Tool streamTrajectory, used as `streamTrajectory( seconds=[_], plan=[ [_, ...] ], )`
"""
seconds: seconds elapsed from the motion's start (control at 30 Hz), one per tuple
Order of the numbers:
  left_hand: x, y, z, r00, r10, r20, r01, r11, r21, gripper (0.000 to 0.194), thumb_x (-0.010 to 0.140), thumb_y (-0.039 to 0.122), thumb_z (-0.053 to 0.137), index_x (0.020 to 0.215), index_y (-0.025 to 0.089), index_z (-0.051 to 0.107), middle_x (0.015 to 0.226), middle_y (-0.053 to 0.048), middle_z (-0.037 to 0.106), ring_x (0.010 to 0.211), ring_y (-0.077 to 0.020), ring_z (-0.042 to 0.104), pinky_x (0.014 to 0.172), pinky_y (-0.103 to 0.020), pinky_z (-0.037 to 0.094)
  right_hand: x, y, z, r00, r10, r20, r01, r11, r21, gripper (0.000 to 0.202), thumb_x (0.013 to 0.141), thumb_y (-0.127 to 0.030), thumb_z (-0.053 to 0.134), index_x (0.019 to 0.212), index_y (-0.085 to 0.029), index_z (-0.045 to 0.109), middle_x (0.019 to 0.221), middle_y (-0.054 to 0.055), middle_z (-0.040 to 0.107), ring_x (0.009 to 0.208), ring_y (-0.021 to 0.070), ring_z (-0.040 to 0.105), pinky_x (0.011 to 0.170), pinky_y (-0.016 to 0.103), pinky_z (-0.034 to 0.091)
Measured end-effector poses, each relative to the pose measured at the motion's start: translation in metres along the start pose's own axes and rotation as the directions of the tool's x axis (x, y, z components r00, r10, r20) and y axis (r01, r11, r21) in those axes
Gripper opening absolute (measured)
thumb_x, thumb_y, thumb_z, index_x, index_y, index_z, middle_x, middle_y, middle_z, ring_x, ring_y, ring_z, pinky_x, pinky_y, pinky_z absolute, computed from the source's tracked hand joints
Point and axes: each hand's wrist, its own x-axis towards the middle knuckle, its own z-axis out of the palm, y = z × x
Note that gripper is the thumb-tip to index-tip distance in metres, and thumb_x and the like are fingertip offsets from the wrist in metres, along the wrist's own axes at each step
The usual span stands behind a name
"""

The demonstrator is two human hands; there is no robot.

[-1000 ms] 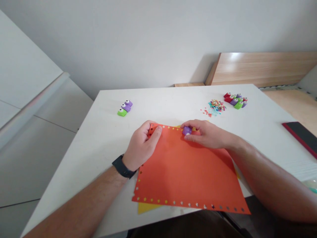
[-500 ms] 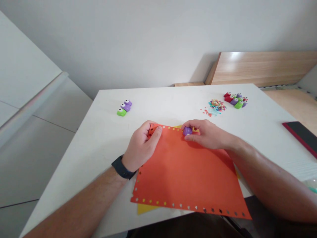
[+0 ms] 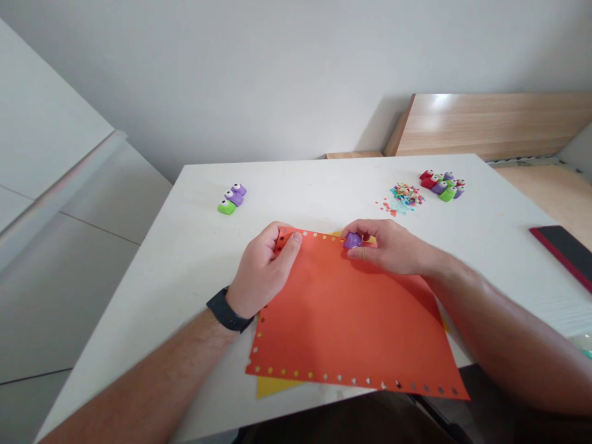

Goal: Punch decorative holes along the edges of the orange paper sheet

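Observation:
An orange sheet of paper with small punched shapes, some of them stars, along its left, top and bottom edges spreads before me. My left hand grips its upper left corner, thumb on top. At the top edge, right of the middle, my right hand pinches a purple craft hole punch between thumb and fingers. The punch sits on the paper's edge; its underside is hidden. Beneath the orange sheet, parts of a yellow sheet stick out.
Three eyed craft punches, purple and green, lie at the back left of the white table. Back right are a heap of coloured confetti and several red, green and purple punches. A dark, red-edged flat object lies far right.
My right hand and the punch have shifted slightly right along the top edge. The sheet's lower right corner sits a little higher. Both hands keep their hold.

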Motion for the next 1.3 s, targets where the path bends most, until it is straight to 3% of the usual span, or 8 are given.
streamTrajectory(
  seconds=[1.3],
  plan=[
    [0.0013,-0.002,0.0007,1.0,-0.008,0.018,0.009,0.999,-0.033,0.026,0.098,0.045,0.057,0.096,0.02,0.063,0.083,-0.002,0.068,0.074,-0.0171,0.061,0.063,-0.027,0.045,-0.0017,-0.0066,0.0037,1.0,-0.018,-0.008,0.017,0.998,-0.053,0.015,0.086,-0.026,0.068,0.098,-0.02,0.071,0.091,0.002,0.073,0.081,0.017,0.064,0.078,0.03,0.048]
  ],
)
